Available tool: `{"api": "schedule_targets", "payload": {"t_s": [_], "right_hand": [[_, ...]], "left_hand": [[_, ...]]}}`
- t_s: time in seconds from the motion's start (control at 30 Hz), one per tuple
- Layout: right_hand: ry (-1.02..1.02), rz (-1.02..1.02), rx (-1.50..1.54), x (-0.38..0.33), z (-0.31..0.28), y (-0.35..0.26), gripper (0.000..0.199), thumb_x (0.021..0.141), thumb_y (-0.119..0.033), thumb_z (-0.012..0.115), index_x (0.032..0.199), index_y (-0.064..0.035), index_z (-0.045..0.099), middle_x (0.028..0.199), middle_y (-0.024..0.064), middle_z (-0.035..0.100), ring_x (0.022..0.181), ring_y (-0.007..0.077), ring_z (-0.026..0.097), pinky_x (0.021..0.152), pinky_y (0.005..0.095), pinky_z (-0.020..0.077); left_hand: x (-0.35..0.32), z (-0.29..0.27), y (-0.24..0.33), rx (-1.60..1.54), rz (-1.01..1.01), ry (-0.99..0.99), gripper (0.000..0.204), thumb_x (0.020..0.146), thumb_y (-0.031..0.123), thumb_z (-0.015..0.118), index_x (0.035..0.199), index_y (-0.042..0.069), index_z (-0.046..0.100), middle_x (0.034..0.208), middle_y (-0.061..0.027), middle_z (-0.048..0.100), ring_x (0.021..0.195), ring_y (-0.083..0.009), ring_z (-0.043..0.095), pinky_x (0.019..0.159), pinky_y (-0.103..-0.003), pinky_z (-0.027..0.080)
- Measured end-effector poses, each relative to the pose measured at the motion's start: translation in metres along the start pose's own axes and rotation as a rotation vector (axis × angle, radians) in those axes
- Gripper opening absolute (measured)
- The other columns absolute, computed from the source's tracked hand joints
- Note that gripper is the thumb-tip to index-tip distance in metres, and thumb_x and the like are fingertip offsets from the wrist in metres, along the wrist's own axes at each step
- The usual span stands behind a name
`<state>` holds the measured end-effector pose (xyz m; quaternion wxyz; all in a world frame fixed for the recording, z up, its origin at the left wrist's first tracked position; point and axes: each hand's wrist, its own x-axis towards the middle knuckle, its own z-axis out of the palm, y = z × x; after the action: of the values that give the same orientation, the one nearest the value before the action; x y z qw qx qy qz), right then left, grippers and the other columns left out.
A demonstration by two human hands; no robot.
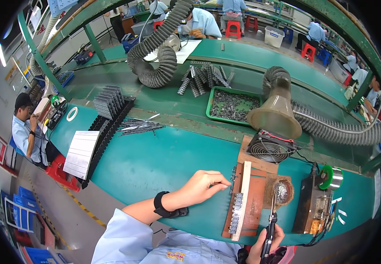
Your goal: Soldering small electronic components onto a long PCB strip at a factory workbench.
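Note:
My right hand (276,237) is closed round the black handle of a soldering iron (269,231). The iron's metal end reaches up to a round brown dish (290,198) with shiny silvery material in it. My left hand (203,187), with a black band on its wrist, has thumb and forefinger pinched together at the far end of a row of small metal parts; what lies between the fingertips is too small to make out. More small metal parts (236,213) line a pale wooden strip (245,193) on a reddish-brown board (256,198).
Beyond the board stand a fan (269,148) and a fume hood (276,116). At right are a solder spool (331,177) and soldering unit (307,204). A green tray (210,103) of small parts, a black rack (107,132) and paper (81,152) lie farther off. Other people sit nearby.

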<state>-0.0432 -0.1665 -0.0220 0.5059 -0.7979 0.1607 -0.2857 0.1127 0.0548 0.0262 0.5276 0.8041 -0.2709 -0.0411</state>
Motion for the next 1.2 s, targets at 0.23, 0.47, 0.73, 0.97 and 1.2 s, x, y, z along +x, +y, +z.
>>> {"api": "schedule_targets", "payload": {"t_s": [0.23, 0.47, 0.73, 0.97, 1.2], "right_hand": [[-0.008, 0.039, -0.019, 0.000, -0.001, -0.003, 0.032, 0.080, -0.007, 0.052, 0.108, 0.0036, 0.042, 0.102, 0.0117, 0.045, 0.095, 0.0203, 0.045, 0.087, 0.0331, 0.0344], [0.008, 0.035, 0.007, 0.000, 0.000, 0.000, 0.032, 0.080, -0.006, 0.052, 0.109, 0.0031, 0.042, 0.102, 0.0110, 0.044, 0.095, 0.0196, 0.044, 0.087, 0.0323, 0.0345], [-0.018, -0.006, -0.051, 0.000, -0.007, 0.001, 0.036, 0.078, -0.007, 0.059, 0.109, 0.0024, 0.044, 0.099, 0.0145, 0.050, 0.089, 0.0221, 0.050, 0.082, 0.0329, 0.0403], [-0.043, 0.005, 0.055, -0.004, -0.012, 0.010, 0.034, 0.078, -0.007, 0.055, 0.109, 0.0010, 0.043, 0.101, 0.0090, 0.044, 0.090, 0.0168, 0.045, 0.083, 0.0289, 0.0358], [-0.052, -0.033, 0.073, 0.002, 0.001, 0.013, 0.034, 0.077, -0.004, 0.056, 0.108, -0.0016, 0.041, 0.096, 0.0074, 0.043, 0.083, 0.0150, 0.046, 0.077, 0.0271, 0.0377]], "left_hand": [[-0.001, 0.000, -0.001, 0.014, 0.006, 0.006, 0.009, 0.079, 0.005, 0.059, 0.086, 0.000, 0.063, 0.078, -0.0107, 0.062, 0.070, -0.0218, 0.061, 0.059, -0.030, 0.048], [0.001, 0.000, -0.002, -0.148, -0.078, -0.021, 0.013, 0.081, 0.004, 0.057, 0.092, 0.000, 0.064, 0.083, -0.0083, 0.063, 0.075, -0.0156, 0.062, 0.065, -0.026, 0.050], [-0.007, -0.008, 0.000, -0.302, -0.141, -0.187, 0.017, 0.083, 0.003, 0.056, 0.099, 0.000, 0.061, 0.088, -0.0067, 0.060, 0.079, -0.0130, 0.059, 0.071, -0.025, 0.048], [-0.020, 0.007, -0.001, -0.754, -0.387, -0.330, 0.013, 0.083, 0.006, 0.057, 0.094, 0.001, 0.053, 0.084, -0.0041, 0.057, 0.078, -0.0097, 0.057, 0.070, -0.022, 0.047], [-0.018, 0.011, -0.017, -0.870, -0.626, -0.351, 0.010, 0.080, 0.000, 0.059, 0.086, 0.002, 0.051, 0.082, -0.0037, 0.058, 0.075, -0.0097, 0.057, 0.070, -0.023, 0.047]]}}
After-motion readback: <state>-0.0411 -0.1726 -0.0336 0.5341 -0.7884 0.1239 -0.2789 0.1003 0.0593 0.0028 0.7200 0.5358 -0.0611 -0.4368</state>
